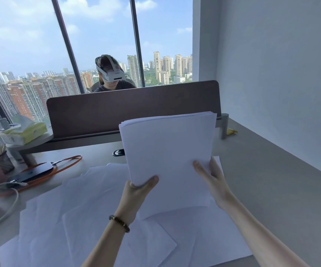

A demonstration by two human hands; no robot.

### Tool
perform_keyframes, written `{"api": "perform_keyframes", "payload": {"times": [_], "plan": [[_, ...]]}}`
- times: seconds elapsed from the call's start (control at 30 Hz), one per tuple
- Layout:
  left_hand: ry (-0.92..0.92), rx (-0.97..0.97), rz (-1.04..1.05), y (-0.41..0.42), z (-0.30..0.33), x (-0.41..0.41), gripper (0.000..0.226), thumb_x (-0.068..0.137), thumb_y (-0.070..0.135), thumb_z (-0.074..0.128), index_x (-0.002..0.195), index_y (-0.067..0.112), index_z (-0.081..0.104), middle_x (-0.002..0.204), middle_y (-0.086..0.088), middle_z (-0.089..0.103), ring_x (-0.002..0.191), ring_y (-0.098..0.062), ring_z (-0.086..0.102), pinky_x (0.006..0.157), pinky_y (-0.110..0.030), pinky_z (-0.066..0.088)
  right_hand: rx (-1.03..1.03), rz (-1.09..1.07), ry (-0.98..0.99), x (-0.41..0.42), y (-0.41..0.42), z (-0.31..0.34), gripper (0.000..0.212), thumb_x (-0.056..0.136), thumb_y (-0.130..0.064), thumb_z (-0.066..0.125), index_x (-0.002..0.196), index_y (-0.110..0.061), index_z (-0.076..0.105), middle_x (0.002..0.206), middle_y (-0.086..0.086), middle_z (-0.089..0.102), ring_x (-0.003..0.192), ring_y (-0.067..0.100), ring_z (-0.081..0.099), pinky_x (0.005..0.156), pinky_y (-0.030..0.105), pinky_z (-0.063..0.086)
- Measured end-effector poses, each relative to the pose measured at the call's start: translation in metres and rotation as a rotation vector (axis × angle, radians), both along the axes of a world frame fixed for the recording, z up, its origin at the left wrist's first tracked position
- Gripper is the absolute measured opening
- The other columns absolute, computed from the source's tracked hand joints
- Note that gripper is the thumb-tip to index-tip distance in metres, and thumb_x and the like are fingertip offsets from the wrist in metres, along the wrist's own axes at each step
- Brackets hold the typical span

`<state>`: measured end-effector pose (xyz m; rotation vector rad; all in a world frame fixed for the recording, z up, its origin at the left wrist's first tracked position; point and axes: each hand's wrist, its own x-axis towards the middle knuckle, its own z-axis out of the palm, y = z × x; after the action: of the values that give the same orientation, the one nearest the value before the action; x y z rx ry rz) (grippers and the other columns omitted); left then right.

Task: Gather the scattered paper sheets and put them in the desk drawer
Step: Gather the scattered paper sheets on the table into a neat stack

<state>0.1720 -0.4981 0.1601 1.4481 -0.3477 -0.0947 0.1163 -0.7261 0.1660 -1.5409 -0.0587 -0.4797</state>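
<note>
Both hands [136,191] [211,178] hold blank sheets [167,151] (no writing legible).

This is looking like a high-rise office. A grey desk [261,170] is butting against a brown partition [132,110], and a person [111,78] in a headset is sitting at the facing desk beyond it. Tall windows [98,35] are showing towers [165,66] well below and far off. Loose sheets [90,205], a phone [32,173] and cables [7,207] are lying on the desk.
</note>
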Motion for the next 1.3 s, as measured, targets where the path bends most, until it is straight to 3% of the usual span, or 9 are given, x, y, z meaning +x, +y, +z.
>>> {"api": "perform_keyframes", "payload": {"times": [0.17, 0.3, 0.4, 0.53, 0.73, 0.93, 1.07, 1.2, 1.3], "plan": [[-0.035, 0.111, 0.060, -0.004, 0.003, -0.005, 0.016, 0.092, 0.026, 0.069, 0.089, 0.041, 0.076, 0.093, 0.017, 0.077, 0.089, -0.003, 0.071, 0.082, -0.024, 0.053, -0.030, -0.016, 0.059, 0.000, 0.009, -0.007, 0.037, 0.103, -0.016, 0.056, 0.135, -0.034, 0.055, 0.124, -0.017, 0.071, 0.116, 0.002, 0.066, 0.091, 0.024, 0.054], [-0.016, 0.257, 0.079, 0.010, 0.008, 0.007, 0.027, 0.084, 0.055, 0.065, 0.085, 0.030, 0.075, 0.075, -0.003, 0.056, 0.068, -0.017, 0.048, 0.062, -0.032, 0.039, -0.138, -0.002, 0.113, 0.007, 0.008, 0.001, 0.037, 0.104, -0.020, 0.052, 0.138, -0.035, 0.052, 0.126, -0.016, 0.070, 0.116, 0.006, 0.067, 0.095, 0.036, 0.055], [0.032, 0.242, 0.116, 0.022, 0.010, 0.010, 0.032, 0.088, 0.043, 0.066, 0.089, 0.012, 0.076, 0.067, -0.001, 0.064, 0.060, -0.020, 0.056, 0.057, -0.031, 0.044, -0.163, 0.050, 0.229, 0.007, 0.008, 0.003, 0.028, 0.105, -0.033, 0.046, 0.129, -0.037, 0.060, 0.121, -0.018, 0.072, 0.113, 0.006, 0.067, 0.097, 0.037, 0.054], [0.249, 0.104, 0.061, 0.051, 0.004, 0.008, 0.019, 0.097, 0.020, 0.060, 0.100, 0.007, 0.074, 0.094, -0.008, 0.079, 0.083, -0.024, 0.076, 0.070, -0.037, 0.061, -0.398, -0.122, 0.433, 0.008, 0.003, -0.005, 0.048, 0.103, -0.053, 0.035, 0.097, -0.020, 0.070, 0.090, -0.003, 0.074, 0.085, 0.017, 0.071, 0.080, 0.035, 0.054], [0.462, 0.146, 0.126, 0.088, -0.029, 0.011, 0.018, 0.095, 0.019, 0.063, 0.103, 0.006, 0.072, 0.085, -0.009, 0.079, 0.072, -0.023, 0.075, 0.063, -0.032, 0.061, -0.919, -0.146, 0.681, 0.008, -0.001, -0.031, 0.047, 0.090, -0.052, 0.062, 0.126, -0.023, 0.057, 0.122, -0.002, 0.064, 0.120, 0.021, 0.057, 0.088, 0.032, 0.047], [0.462, 0.223, 0.128, 0.081, -0.041, 0.017, 0.021, 0.095, 0.017, 0.064, 0.103, 0.000, 0.072, 0.084, -0.013, 0.078, 0.073, -0.029, 0.074, 0.064, -0.034, 0.059, -1.228, -0.377, 0.726, 0.003, 0.012, -0.036, 0.055, 0.092, -0.056, 0.057, 0.129, -0.016, 0.049, 0.130, 0.010, 0.054, 0.129, 0.030, 0.050, 0.098, 0.035, 0.045], [0.451, 0.253, 0.133, 0.080, -0.042, 0.020, 0.021, 0.094, 0.020, 0.066, 0.100, 0.001, 0.072, 0.084, -0.013, 0.078, 0.076, -0.031, 0.073, 0.065, -0.035, 0.059, -1.181, -0.320, 0.780, 0.002, 0.011, -0.037, 0.065, 0.090, -0.060, 0.059, 0.133, -0.015, 0.045, 0.131, 0.012, 0.054, 0.126, 0.032, 0.053, 0.097, 0.035, 0.045], [0.470, 0.249, 0.141, 0.076, -0.043, 0.024, 0.021, 0.093, 0.020, 0.067, 0.101, 0.002, 0.073, 0.087, -0.016, 0.078, 0.080, -0.034, 0.072, 0.071, -0.041, 0.059, -0.762, -0.236, 0.722, 0.009, 0.009, -0.035, 0.067, 0.087, -0.043, 0.071, 0.142, -0.018, 0.042, 0.134, 0.012, 0.053, 0.126, 0.030, 0.054, 0.095, 0.032, 0.046], [0.476, 0.249, 0.145, 0.073, -0.043, 0.025, 0.024, 0.093, 0.022, 0.067, 0.105, 0.002, 0.072, 0.095, -0.019, 0.077, 0.088, -0.037, 0.072, 0.078, -0.045, 0.059, -0.663, -0.252, 0.724, 0.009, 0.006, -0.038, 0.074, 0.085, -0.034, 0.074, 0.146, -0.017, 0.037, 0.133, 0.011, 0.058, 0.126, 0.031, 0.055, 0.088, 0.031, 0.048]]}}
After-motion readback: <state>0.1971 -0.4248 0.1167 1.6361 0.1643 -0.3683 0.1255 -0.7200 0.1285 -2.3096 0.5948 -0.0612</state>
